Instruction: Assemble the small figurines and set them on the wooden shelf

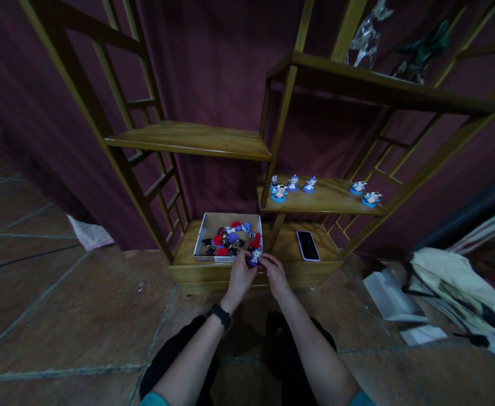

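Between my two hands is a small purple and white figurine (255, 257), held just in front of the right front corner of a cardboard box. My left hand (242, 272) grips it from the left, and the fingers of my right hand (274, 272) pinch it from the right. The open box (199, 239) stands on the low wooden shelf and holds several jumbled figurines (231, 238) in red, black and purple. On the shelf above and to the right stand several more figurines (309, 185), some purple and white, others on blue bases.
A phone (308, 246) lies on the low shelf right of the box. An upper-left shelf board (192, 138) overhangs the box. Clear and dark green ornaments (420, 51) stand on the top right shelf. A white box (393, 296) and pale bag (459, 287) lie on the floor at right.
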Tool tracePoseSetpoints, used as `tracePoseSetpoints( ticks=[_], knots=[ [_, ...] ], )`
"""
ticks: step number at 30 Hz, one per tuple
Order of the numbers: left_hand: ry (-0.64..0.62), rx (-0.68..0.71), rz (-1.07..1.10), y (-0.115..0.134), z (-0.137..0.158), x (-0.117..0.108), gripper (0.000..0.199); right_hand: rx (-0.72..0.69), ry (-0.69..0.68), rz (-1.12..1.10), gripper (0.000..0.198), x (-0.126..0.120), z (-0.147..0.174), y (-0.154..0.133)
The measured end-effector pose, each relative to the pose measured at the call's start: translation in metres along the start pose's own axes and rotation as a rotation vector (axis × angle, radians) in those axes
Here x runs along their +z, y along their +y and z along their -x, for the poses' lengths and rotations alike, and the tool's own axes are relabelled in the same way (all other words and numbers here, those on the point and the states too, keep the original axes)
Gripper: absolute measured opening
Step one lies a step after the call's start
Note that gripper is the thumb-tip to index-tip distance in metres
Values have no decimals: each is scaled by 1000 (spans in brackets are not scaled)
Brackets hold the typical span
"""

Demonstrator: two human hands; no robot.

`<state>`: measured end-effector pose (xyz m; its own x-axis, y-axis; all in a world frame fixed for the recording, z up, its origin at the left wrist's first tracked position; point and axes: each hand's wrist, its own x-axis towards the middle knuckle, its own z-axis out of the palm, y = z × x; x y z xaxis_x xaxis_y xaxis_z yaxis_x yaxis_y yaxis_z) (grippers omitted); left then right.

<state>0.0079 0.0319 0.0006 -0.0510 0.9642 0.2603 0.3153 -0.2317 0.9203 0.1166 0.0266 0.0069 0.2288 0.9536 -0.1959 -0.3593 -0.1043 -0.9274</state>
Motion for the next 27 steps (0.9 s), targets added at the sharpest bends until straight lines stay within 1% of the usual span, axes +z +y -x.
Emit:
tracePoseSetpoints(
  ticks=[4, 9, 14, 18, 24, 27],
  knots=[
    [12, 8, -17, -1, 2, 2, 37, -42, -23, 33, 22, 1, 2, -1],
    [-31, 82, -80, 1, 5, 2, 30, -87, -59, 71, 21, 2, 4, -2],
    [-57, 137, -103, -2, 6, 5, 29, -107, -33, 127, 24, 1, 3, -2],
    [-69, 137, -81, -6, 6, 8, 34, -113, -6, 133, 24, 0, 2, -4],
    [-121, 156, -23, -8, 5, 7, 41, -142, -16, 106, 26, -1, -1, -2],
    [-119, 135, -19, -6, 5, 6, 45, -151, -30, 107, 28, -1, -2, -1]
  ],
)
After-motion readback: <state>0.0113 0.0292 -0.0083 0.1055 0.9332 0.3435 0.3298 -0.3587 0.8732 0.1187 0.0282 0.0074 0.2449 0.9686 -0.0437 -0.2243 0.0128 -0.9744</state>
